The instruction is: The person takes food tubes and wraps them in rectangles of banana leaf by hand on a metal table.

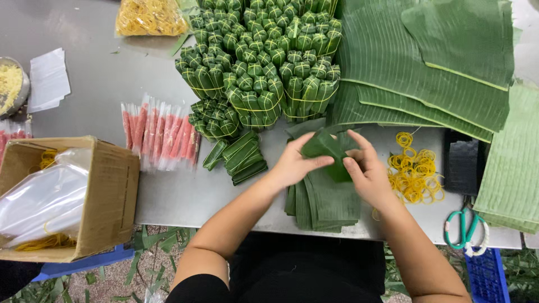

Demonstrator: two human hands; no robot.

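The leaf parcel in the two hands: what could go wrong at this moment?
1. The leaf parcel is pinched only by the left hand and right hand; no band is on it, so a loose grip might let the fold open.
2. The rubber bands lie apart, so one hand may need to let go.

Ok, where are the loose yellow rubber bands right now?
In the head view, the loose yellow rubber bands lie on the grey table, just right of the right hand, between it and a black block.
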